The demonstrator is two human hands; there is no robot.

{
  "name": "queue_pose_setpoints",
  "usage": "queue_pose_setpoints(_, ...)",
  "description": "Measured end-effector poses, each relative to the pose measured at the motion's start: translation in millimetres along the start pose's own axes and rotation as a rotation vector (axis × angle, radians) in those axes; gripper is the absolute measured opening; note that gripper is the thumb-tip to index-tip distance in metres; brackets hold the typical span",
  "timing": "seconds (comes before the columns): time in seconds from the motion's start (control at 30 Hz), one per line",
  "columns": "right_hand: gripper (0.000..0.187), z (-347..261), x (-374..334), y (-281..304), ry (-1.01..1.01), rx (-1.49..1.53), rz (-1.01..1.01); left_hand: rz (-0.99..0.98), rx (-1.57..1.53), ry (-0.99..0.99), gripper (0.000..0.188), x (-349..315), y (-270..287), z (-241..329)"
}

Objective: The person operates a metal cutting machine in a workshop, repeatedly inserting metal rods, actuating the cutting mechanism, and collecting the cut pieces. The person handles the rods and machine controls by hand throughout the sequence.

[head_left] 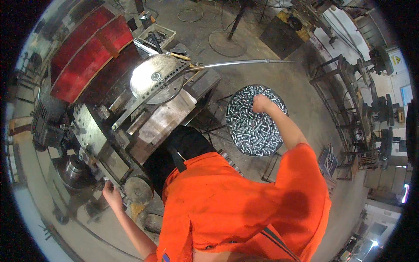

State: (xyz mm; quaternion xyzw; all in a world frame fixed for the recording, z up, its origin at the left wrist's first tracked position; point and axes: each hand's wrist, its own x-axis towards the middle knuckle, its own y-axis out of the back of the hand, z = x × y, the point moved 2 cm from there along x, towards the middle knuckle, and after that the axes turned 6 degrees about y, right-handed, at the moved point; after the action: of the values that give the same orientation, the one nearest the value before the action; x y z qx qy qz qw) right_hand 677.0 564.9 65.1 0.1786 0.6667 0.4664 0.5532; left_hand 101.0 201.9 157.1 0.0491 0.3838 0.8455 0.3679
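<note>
My right hand (262,104) reaches out over a round tray (227,118) heaped with small shiny metal cylinders (253,131). Its fingers are curled closed at the upper part of the heap, and what they hold, if anything, is hidden. On the other side, my left hand (112,195) is at the lower left end of a machine (131,170), beside its round metal part (139,190). The fingers there are drawn together near a small metal edge; whatever is between them is too small to make out.
The machine carries a large metal disc (148,72) and a long bar handle (235,64) jutting right above the tray. Behind it stands a red panel (87,52). A tool tray (161,35) sits at the back, and a metal rack (340,87) lines the right side.
</note>
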Motion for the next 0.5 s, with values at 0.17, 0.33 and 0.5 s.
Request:
queue_pose_setpoints(0.17,0.03,30,26,-20,0.118,-0.025,0.105,0.07,-0.053,-0.003,0.023,5,-4,-12)
queue_pose_setpoints(0.33,0.032,-2,9,24,0.095,-0.067,-0.178,0.017,-0.005,-0.002,0.03,9,-2,-22)
queue_pose_setpoints(0.5,0.029,18,4,13,-0.005,0.137,0.113,-0.063,0.043,-0.042,0.029,15,2,-33)
